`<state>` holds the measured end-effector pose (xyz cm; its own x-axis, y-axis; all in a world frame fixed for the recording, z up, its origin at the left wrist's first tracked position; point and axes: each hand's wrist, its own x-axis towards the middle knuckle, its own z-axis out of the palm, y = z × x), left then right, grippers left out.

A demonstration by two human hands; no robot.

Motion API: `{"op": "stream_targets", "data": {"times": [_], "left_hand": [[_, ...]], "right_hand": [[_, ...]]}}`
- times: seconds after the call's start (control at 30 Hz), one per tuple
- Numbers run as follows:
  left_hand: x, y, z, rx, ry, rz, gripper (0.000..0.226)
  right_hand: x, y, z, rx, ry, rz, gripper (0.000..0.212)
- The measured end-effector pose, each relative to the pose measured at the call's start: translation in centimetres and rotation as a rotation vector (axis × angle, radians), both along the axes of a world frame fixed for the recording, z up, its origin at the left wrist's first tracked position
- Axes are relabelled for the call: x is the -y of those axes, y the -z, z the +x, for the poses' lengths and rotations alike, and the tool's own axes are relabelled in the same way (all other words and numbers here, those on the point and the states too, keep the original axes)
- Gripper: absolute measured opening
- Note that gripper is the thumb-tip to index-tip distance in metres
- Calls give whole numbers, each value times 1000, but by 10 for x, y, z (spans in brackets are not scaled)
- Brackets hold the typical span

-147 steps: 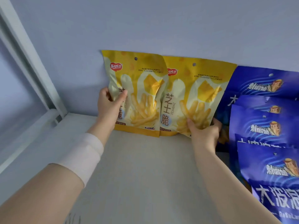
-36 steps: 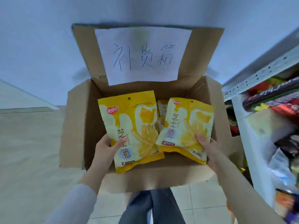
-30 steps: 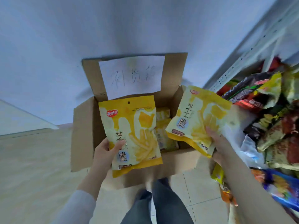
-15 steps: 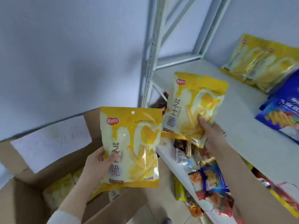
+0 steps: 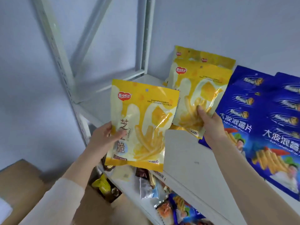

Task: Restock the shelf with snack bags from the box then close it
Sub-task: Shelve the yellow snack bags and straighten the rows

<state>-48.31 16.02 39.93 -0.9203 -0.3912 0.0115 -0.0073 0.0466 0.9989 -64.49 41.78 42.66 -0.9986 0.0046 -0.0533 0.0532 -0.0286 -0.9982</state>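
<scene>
My left hand (image 5: pixel 103 138) grips a yellow snack bag (image 5: pixel 142 120) by its lower left edge, held upright in front of the white shelf (image 5: pixel 183 153). My right hand (image 5: pixel 209 125) pinches a second yellow snack bag (image 5: pixel 198 91) at its lower right corner, above the shelf board. Behind it two more yellow bags (image 5: pixel 211 58) lean against the back wall. The cardboard box (image 5: pixel 21 184) lies at the lower left, only its flaps in view.
Blue chip bags (image 5: pixel 267 119) lie in overlapping rows on the right of the shelf. The white shelf post (image 5: pixel 65 75) and diagonal brace stand at left. Mixed snack packets (image 5: pixel 162 200) fill the shelf level below.
Both hands have carried their yellow bags up from the box toward the shelf. The right bag now hangs over the shelf board in front of the two leaning bags.
</scene>
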Motion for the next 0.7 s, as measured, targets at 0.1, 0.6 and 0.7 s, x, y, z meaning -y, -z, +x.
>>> {"op": "stream_targets", "data": {"times": [0.1,0.6,0.7], "left_hand": [[1,0,-53,-31,32,-13,18],[46,-14,-373,-82,308,31,14],[43,-13,-425,-91,370,64,14]], "right_hand": [[-7,-3,-37,-2,67,68,47],[-7,27,-168,55,366,194,34],[-4,35,-177,77,427,195,27]]}}
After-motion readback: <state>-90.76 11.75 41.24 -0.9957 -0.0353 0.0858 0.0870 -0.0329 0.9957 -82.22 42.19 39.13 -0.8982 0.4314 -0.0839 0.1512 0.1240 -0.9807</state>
